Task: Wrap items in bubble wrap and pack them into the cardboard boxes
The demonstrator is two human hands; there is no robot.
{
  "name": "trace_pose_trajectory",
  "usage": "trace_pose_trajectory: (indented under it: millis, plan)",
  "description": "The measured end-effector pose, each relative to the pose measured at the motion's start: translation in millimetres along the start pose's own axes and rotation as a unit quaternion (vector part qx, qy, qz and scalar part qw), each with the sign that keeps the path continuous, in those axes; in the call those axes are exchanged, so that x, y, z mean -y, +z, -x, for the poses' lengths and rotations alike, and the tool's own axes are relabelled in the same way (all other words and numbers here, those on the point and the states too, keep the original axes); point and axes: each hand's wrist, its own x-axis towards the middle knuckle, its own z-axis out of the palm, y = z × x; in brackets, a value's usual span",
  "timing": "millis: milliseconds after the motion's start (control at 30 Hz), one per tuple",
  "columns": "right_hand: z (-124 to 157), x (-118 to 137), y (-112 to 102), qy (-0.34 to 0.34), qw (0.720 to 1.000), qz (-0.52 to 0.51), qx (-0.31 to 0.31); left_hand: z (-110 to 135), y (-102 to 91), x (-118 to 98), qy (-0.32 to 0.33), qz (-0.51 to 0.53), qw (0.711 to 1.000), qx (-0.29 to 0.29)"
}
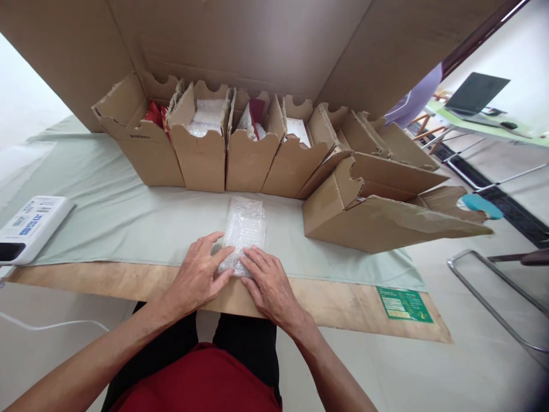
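A piece of clear bubble wrap (245, 224) lies on the pale green cloth in front of me, its near end at the wooden table edge. Whether anything is inside it, I cannot make out. My left hand (201, 272) rests at its near left corner, fingers apart, with the index finger and thumb touching the plastic. On the near right side, my right hand (269, 281) lies with outstretched fingertips pressing on the wrap. Neither hand is closed round it.
Behind stands a row of open cardboard bins (203, 160) with red and white packets inside. Another cardboard bin (386, 220) lies angled at the right. A white device (40, 223) sits at the left. A green label (404, 304) is on the wooden edge (338, 297).
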Motion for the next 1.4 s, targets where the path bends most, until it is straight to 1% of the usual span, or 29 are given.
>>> trace_pose_trajectory:
  millis: [67, 133, 200, 267, 333, 367, 400, 467, 500, 533, 567, 633, 700, 767, 833, 900, 933, 967, 1000, 1033, 1100, 1133, 1167, 1233, 1267, 1300, 1333, 1367, 1400]
  plan:
    - [-3.0, -1.6, -4.4, -0.01, 1.0, 0.003, -0.006, 1.9, -7.5, -0.7, 0.046, 0.017, 0.999, 0.02]
    - [-6.8, -2.4, -11.3, -0.01, 0.999, -0.027, -0.018, 3.1, -13.2, -0.7, 0.075, 0.028, 0.996, 0.034]
    - [-10.8, -2.1, -19.5, 0.006, 0.997, -0.077, -0.021, 3.6, -16.8, -0.4, 0.079, 0.037, 0.996, 0.021]
    - [-14.2, -1.6, -26.8, 0.049, 0.991, -0.124, -0.007, 2.6, -18.3, 0.2, 0.066, 0.066, 0.996, 0.0]
    - [-15.6, -1.0, -31.0, 0.099, 0.984, -0.147, 0.005, -0.6, -18.2, 1.3, 0.033, 0.114, 0.993, 0.006]
    - [-15.3, -0.6, -31.7, 0.115, 0.983, -0.144, -0.002, -3.1, -17.5, 2.0, 0.007, 0.136, 0.99, 0.024]
    - [-14.1, 0.3, -31.6, 0.12, 0.984, -0.128, -0.024, -6.2, -16.6, 2.8, -0.024, 0.151, 0.987, 0.047]
    - [-9.6, 3.5, -29.5, 0.099, 0.988, -0.066, -0.097, -13.1, -13.4, 4.7, -0.091, 0.162, 0.979, 0.082]
    - [-6.8, 5.9, -27.9, 0.079, 0.988, -0.029, -0.132, -16.3, -11.1, 5.6, -0.119, 0.162, 0.976, 0.089]
    - [-4.2, 8.5, -26.1, 0.055, 0.987, 0.006, -0.151, -19.2, -8.3, 6.4, -0.14, 0.16, 0.973, 0.088]
    - [-2.2, 10.9, -24.1, 0.03, 0.987, 0.035, -0.152, -21.4, -5.3, 7.1, -0.152, 0.157, 0.972, 0.083]
    - [-1.3, 13.3, -19.3, -0.01, 0.991, 0.072, -0.113, -23.4, 0.9, 7.9, -0.153, 0.135, 0.977, 0.064]
    - [-4.9, 10.6, -14.6, -0.029, 0.994, 0.086, -0.063, -21.7, 4.9, 7.8, -0.136, 0.091, 0.986, 0.031]
    - [-11.2, 4.1, -12.7, -0.024, 0.997, 0.069, -0.035, -16.6, 4.6, 7.0, -0.1, 0.059, 0.993, -0.012]
    - [-17.4, -2.8, -15.7, -0.007, 1.0, 0.015, -0.025, -9.6, -0.3, 6.1, -0.044, 0.061, 0.996, -0.038]
    - [-21.9, -7.1, -22.3, 0.019, 0.998, -0.052, -0.005, -4.0, -6.8, 6.0, 0.006, 0.092, 0.995, -0.028]
    - [-23.6, -8.1, -25.9, 0.033, 0.996, -0.079, 0.014, -3.2, -9.3, 6.7, 0.015, 0.108, 0.994, -0.011]
    - [-25.1, -8.3, -29.1, 0.049, 0.994, -0.092, 0.029, -4.2, -10.6, 7.8, 0.008, 0.119, 0.993, 0.009]
    - [-26.5, -7.8, -31.4, 0.066, 0.993, -0.087, 0.034, -7.3, -10.5, 9.3, -0.012, 0.125, 0.992, 0.028]
    - [-27.8, -6.8, -32.7, 0.079, 0.994, -0.065, 0.026, -12.2, -9.0, 11.1, -0.042, 0.125, 0.99, 0.044]
    - [-30.5, -3.9, -32.5, 0.084, 0.996, 0.003, -0.017, -25.8, -3.0, 14.8, -0.109, 0.11, 0.986, 0.06]
    - [-31.8, -2.7, -31.4, 0.074, 0.996, 0.037, -0.035, -32.8, 0.5, 16.3, -0.135, 0.1, 0.984, 0.06]
    - [-33.0, -1.9, -29.8, 0.057, 0.995, 0.065, -0.04, -38.7, 3.6, 17.4, -0.155, 0.091, 0.982, 0.054]
    - [-35.3, -3.0, -26.1, 0.021, 0.995, 0.097, -0.011, -44.7, 7.2, 17.2, -0.186, 0.093, 0.978, 0.025]
    - [-36.4, -4.9, -24.2, 0.012, 0.995, 0.1, 0.006, -43.9, 7.4, 15.7, -0.201, 0.109, 0.974, 0.007]
    - [-37.4, -7.3, -22.5, 0.015, 0.995, 0.094, 0.015, -40.8, 6.7, 13.2, -0.22, 0.137, 0.966, -0.011]
    - [-38.2, -9.6, -21.0, 0.031, 0.997, 0.075, 0.01, -35.9, 5.2, 9.7, -0.245, 0.179, 0.952, -0.027]
    - [-38.9, -11.3, -19.9, 0.056, 0.997, 0.042, -0.009, -30.0, 3.4, 5.5, -0.274, 0.235, 0.932, -0.039]
    - [-39.2, -11.6, -19.2, 0.088, 0.995, -0.002, -0.037, -24.1, 1.5, 0.7, -0.305, 0.301, 0.903, -0.043]
